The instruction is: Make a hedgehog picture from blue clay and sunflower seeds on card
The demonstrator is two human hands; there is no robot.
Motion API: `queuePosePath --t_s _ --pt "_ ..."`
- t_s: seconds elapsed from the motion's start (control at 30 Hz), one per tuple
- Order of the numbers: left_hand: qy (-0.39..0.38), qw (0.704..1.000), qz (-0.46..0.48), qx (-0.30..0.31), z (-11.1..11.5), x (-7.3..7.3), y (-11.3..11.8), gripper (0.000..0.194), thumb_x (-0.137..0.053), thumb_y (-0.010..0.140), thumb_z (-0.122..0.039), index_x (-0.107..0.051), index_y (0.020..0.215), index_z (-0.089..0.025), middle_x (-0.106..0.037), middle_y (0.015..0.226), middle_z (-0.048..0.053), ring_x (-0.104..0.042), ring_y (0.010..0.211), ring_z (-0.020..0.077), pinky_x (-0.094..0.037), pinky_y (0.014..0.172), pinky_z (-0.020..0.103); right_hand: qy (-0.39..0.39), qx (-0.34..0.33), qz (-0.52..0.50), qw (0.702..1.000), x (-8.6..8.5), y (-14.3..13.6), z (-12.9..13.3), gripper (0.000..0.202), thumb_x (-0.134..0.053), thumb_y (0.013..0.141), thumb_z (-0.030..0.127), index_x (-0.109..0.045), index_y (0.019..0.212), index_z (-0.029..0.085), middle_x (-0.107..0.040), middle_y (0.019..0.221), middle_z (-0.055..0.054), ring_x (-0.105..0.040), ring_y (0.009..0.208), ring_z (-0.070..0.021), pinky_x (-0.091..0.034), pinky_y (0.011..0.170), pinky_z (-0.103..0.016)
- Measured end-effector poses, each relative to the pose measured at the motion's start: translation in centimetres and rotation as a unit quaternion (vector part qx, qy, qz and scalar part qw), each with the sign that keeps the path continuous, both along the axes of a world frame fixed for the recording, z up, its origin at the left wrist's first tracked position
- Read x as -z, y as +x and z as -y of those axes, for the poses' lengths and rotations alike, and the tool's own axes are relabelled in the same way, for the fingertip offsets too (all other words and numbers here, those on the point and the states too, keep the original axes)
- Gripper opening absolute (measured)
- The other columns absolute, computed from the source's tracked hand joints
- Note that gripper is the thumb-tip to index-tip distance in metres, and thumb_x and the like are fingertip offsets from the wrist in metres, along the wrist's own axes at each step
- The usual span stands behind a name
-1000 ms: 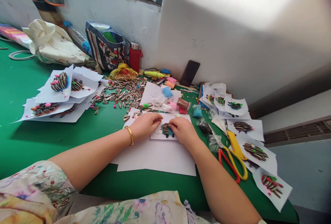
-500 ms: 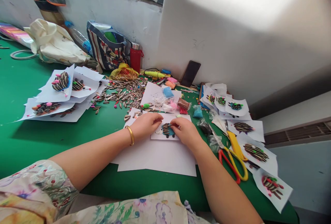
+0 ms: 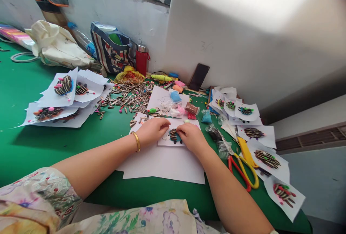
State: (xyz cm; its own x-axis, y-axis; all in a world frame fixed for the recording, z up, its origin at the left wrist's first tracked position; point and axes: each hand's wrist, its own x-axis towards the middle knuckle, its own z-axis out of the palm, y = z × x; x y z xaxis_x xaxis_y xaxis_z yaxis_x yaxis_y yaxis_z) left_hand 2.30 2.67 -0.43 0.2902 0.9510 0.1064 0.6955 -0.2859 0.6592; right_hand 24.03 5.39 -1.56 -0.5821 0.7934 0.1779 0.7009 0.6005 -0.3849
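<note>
A small white card (image 3: 168, 142) lies on larger white sheets (image 3: 164, 163) at the middle of the table. On it is a hedgehog-like figure (image 3: 173, 135) of striped seeds on blue clay, with small black feet. My left hand (image 3: 153, 130), with a gold bangle at the wrist, rests at the card's upper left, fingertips bent together; what they pinch, if anything, is too small to see. My right hand (image 3: 191, 136) has its thumb and finger closed at the right part of the figure, covering some of it; I cannot make out what is between them.
Loose seeds (image 3: 132, 95) and clay packets (image 3: 191, 108) lie beyond the hands. Finished-looking seed cards (image 3: 62, 99) are stacked left, others (image 3: 270, 158) at right beside scissors (image 3: 244, 171). A phone (image 3: 199, 77) leans on the wall near a red bottle (image 3: 141, 60).
My right hand's fingertips have shifted slightly left over the seed figure. My left hand has stayed in place.
</note>
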Motion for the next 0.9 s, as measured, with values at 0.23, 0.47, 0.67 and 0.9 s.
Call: queuePosePath --t_s 0.23,0.47,0.67,0.9 --pt "0.001 1.0 0.021 -0.013 0.0 -0.1 0.0 0.027 -0.049 0.088 -0.029 -0.072 0.103 -0.023 -0.074 0.104 0.005 -0.065 0.096 0.0227 -0.05 0.087 0.033 -0.006 -0.005 -0.025 1.0 -0.3 0.2 0.2 0.013 -0.062 0.088 0.013 -0.071 0.092 0.022 -0.069 0.088 -0.004 -0.06 0.085 -0.0199 -0.045 0.078 -0.032" --pt "0.124 0.987 -0.006 -0.102 -2.5 -0.5 -3.5 0.024 -0.049 0.086 -0.023 -0.071 0.096 -0.018 -0.068 0.102 0.009 -0.062 0.096 0.0222 -0.049 0.087 0.033 0.027 0.017 -0.096 0.995 -0.6 0.8 0.3 0.018 -0.054 0.092 0.016 -0.071 0.096 0.021 -0.071 0.094 -0.007 -0.063 0.092 -0.0229 -0.048 0.083 -0.036" --pt "0.097 0.957 -0.232 -0.141 -3.5 -1.4 -7.0 0.022 -0.053 0.085 -0.022 -0.076 0.087 -0.023 -0.068 0.097 0.009 -0.059 0.099 0.0286 -0.043 0.086 0.04 0.03 0.018 -0.104 0.994 -0.3 1.0 0.3 0.018 -0.054 0.092 0.018 -0.071 0.095 0.021 -0.072 0.095 -0.008 -0.064 0.093 -0.0236 -0.048 0.086 -0.037" --pt "0.055 0.948 -0.29 -0.116 -3.8 -1.4 -7.2 0.02 -0.058 0.087 -0.028 -0.076 0.095 -0.026 -0.067 0.103 0.009 -0.056 0.106 0.0302 -0.039 0.086 0.039 0.028 0.02 -0.104 0.994 -0.2 0.9 0.3 0.018 -0.054 0.092 0.017 -0.071 0.095 0.021 -0.072 0.095 -0.007 -0.064 0.093 -0.0233 -0.049 0.086 -0.037"
